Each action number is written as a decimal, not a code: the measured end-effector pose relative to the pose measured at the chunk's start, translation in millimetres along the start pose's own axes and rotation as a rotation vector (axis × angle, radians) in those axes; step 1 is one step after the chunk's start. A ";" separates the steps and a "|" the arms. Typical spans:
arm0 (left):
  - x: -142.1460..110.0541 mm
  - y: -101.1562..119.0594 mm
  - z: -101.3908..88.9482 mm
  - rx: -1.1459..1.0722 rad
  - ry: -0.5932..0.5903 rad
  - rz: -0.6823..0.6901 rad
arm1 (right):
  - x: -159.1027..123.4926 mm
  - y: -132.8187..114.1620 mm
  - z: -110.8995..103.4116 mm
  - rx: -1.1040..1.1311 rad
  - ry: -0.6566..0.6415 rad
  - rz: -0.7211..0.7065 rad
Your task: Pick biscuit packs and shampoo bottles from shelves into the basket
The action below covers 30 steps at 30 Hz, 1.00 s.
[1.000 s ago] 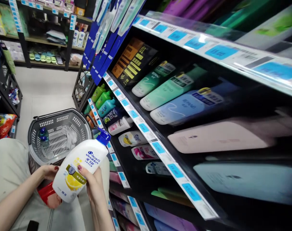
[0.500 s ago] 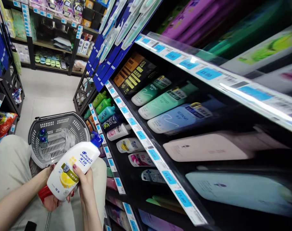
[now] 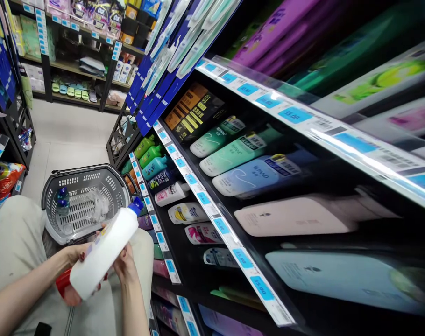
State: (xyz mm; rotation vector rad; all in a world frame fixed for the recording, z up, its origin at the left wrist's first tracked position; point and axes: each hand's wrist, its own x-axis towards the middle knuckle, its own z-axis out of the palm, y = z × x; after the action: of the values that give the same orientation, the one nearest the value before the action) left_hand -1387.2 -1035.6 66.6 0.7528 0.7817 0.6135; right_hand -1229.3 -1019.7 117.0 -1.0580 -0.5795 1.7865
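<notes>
A white shampoo bottle (image 3: 105, 249) with a blue pump top lies tilted between my hands, above my lap. Its plain side edge faces up, and the printed front is mostly turned away to the left. My left hand (image 3: 78, 254) is closed round the left side, fingertips at the label edge. On the right side, my right hand (image 3: 125, 263) grips it with fingers partly hidden underneath. A red object (image 3: 63, 285) shows under the bottle's base; its kind is mostly hidden. Just beyond the bottle stands a grey basket (image 3: 51, 219) containing blue-capped items (image 3: 62, 200) and clear plastic (image 3: 99, 205).
To the right, shelves (image 3: 230, 252) with price labels hold rows of shampoo bottles (image 3: 186, 213). Hanging toothbrush packs (image 3: 166, 70) jut out ahead. Bagged goods (image 3: 5, 179) line the left side. A tiled floor (image 3: 68, 126) leads to a far shelf with slippers (image 3: 74, 92).
The shampoo bottle has been rotated in my hands, so its lemon-printed front has turned away and the white side shows. Both hands have shifted their grip round it.
</notes>
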 end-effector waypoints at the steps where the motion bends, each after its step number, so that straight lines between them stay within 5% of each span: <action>1: 0.3 5.9 0.0 -0.019 -0.025 0.017 | 2.0 -0.2 -1.0 0.005 0.027 -0.023; 7: 12.3 22.2 9.2 -0.018 -0.018 0.207 | 18.0 0.3 -0.7 -0.006 0.095 0.061; 11: 14.3 17.4 5.3 0.269 0.257 0.271 | 28.5 -1.7 0.5 -0.022 0.126 0.012; 15: 12.2 18.0 1.3 0.514 0.453 0.168 | 35.8 5.3 -2.0 -0.045 0.158 -0.024; 30: 15.4 17.6 -0.4 0.439 0.352 0.138 | 38.3 18.2 -11.7 0.040 0.248 0.064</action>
State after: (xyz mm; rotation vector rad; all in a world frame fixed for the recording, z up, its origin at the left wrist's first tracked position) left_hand -1382.4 -1014.0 74.1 1.1242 1.2184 0.7190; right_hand -1235.0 -994.2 81.7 -1.2599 -0.3599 1.6814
